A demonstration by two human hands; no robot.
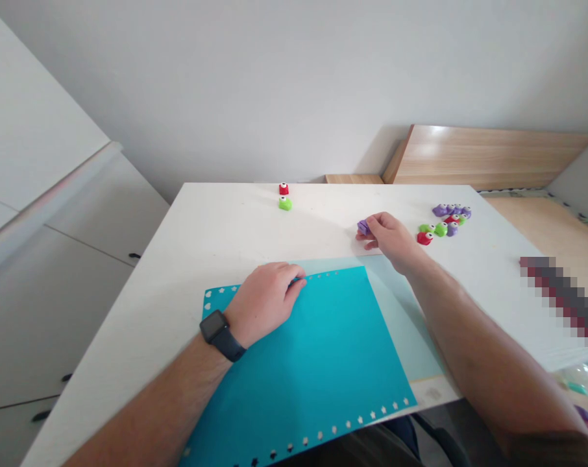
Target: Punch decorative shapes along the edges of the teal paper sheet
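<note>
A turquoise sheet with small stars and hearts punched along its edges lies on the white table. My left hand, with a dark watch on its wrist, rests over the far edge of the sheet, thumb and fingers closed on that edge. Some of its fingers are hidden beneath. To the right, my right hand pinches a small purple craft punch just above the table, beyond the sheet. At the far side stand a red craft punch and a green craft punch, one behind the other.
Several purple, green and red punches cluster at the right of the table. A pale translucent sheet lies under the turquoise one. Wooden furniture stands behind right, white cabinets at left. A pixelated patch covers something at right.
</note>
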